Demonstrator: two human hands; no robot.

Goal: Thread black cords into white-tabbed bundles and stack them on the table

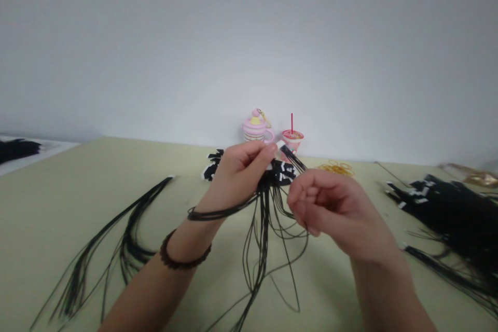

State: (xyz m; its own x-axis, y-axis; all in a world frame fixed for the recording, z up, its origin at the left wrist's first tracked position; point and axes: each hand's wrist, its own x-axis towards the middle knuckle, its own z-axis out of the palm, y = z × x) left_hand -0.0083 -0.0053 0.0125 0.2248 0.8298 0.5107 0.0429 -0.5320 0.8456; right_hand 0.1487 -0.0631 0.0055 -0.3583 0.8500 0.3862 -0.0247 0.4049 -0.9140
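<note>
My left hand [240, 170] is closed on a bunch of thin black cords [261, 238] with white-tagged ends. The cords hang from its fingers down to the pale green table [89, 181], and some loop over the wrist, which wears a brown bead bracelet [182, 259]. My right hand [330, 207] is curled close beside it, fingers pinched on a few strands of the same bunch. More black-and-white tagged ends [284, 170] lie just behind the hands.
A loose bundle of black cords [128, 228] fans out at the left. A big pile of tagged black cords [455, 218] covers the right. Yellow rubber bands [336, 168], a pink cupcake toy [254, 127] and a pink cup toy [292, 140] sit by the wall.
</note>
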